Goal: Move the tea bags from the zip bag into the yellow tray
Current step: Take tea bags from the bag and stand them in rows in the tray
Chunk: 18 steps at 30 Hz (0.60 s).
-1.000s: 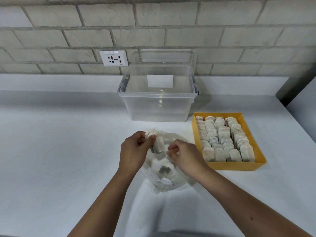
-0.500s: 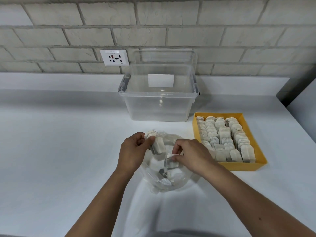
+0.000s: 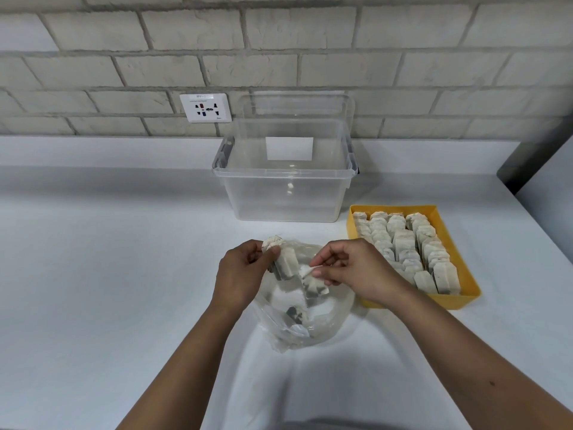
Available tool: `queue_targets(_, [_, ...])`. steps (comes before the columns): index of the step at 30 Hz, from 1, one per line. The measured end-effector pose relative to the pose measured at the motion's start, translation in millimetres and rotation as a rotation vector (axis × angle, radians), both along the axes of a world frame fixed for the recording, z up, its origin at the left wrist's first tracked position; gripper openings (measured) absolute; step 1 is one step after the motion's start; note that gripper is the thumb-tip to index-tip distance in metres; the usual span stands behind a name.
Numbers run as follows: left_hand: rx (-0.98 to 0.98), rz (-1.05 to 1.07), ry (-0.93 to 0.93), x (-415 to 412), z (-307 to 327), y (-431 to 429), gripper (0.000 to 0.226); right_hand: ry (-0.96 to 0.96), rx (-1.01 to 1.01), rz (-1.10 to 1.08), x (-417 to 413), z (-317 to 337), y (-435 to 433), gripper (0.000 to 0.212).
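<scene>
The clear zip bag is lying crumpled and open-mouthed on the white counter, with a loose tea bag sitting low inside it. At the zip bag's left rim, the left hand is gripping a bunch of tea bags, its fingers curling round them. Over the zip bag's mouth, the right hand is pinching a single tea bag by its top between thumb and fingertips, the remaining fingers curling in. Just right of the zip bag, the yellow tray is sitting with its rows of tea bags standing upright. Behind the zip bag a clear plastic bin is standing, and behind and to the left a wall socket is showing on the brick wall.
</scene>
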State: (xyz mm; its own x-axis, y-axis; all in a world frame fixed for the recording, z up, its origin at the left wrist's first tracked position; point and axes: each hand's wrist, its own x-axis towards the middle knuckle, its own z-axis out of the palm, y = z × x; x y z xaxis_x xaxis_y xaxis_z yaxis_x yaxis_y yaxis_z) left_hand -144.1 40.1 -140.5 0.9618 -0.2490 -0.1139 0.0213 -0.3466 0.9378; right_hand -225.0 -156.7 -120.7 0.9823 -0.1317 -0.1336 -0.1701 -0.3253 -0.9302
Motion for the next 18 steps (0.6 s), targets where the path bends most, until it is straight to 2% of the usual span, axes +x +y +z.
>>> queue_targets(3, [0.001,-0.015,-0.009,-1,1,0,0.020,0.028,0.187,0.059,0,3,-2,0.014])
queue_targets(6, [-0.012,-0.070,0.023,-2,1,0,0.019,0.031,0.287,0.100,3,9,-1,0.014])
queue_targets(13, [-0.188,-0.126,0.234,-8,7,-6,0.018,-0.053,0.240,-0.070,15,8,7,0.012])
queue_targets(18, [-0.224,-0.102,0.295,-8,9,-5,0.028,-0.104,0.104,-0.152,20,0,13,0.013])
